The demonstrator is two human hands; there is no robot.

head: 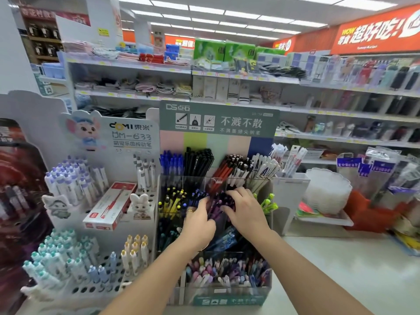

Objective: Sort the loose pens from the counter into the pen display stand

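A tiered clear pen display stand (218, 294) with a green header stands in the middle of the counter, its compartments filled with blue, black, red, white, yellow and pastel pens. Both my hands reach into its middle tier. My left hand (200, 221), a ring on one finger, has its fingers curled among the dark purple pens (218, 201). My right hand (244, 212) covers the same bunch from the right, fingers bent over the pen tops. Whether either hand pinches a single pen is hidden.
A white holed stand (95, 285) with pastel click pens stands to the left, with a red-and-white pen box (109, 206) lying on it. Right of the stand are a white holder (291, 192) and packaged goods. Bare counter (341, 269) lies at the lower right. Store shelves fill the background.
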